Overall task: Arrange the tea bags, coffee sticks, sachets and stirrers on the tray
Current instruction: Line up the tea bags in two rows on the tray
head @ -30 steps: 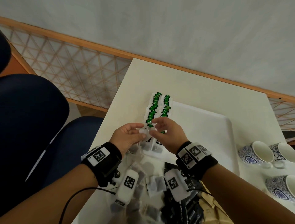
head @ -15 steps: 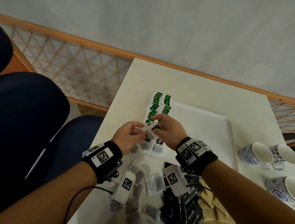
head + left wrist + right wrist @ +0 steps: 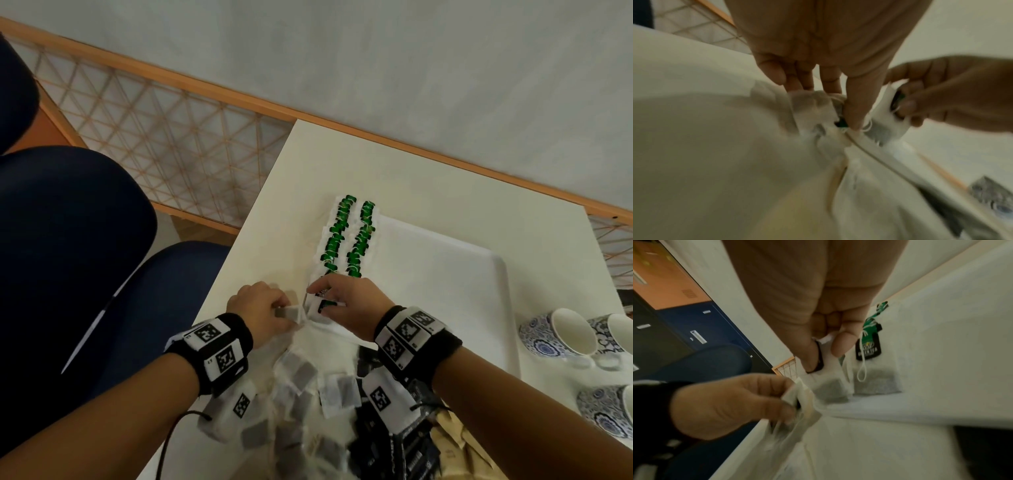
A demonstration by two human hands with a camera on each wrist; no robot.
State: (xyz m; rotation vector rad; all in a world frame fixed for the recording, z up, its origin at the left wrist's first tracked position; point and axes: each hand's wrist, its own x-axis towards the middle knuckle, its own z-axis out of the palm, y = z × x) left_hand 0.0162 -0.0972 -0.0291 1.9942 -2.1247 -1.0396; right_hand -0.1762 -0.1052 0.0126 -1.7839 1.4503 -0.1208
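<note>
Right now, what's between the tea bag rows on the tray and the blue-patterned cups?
Head view: only bare white tray surface, then a strip of table, separates the tea bag rows from the cups.

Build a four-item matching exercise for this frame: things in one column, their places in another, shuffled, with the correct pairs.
Things
1. tea bags with green tags
2. blue-patterned cups
3. black coffee sticks
4. left hand

Places
A. table, right of the tray
B. two rows along the tray's left edge
C. just off the tray's near-left corner, holding a tea bag
D. heap near the bottom edge of the head view

Pairs: 1-B, 2-A, 3-D, 4-C
</note>
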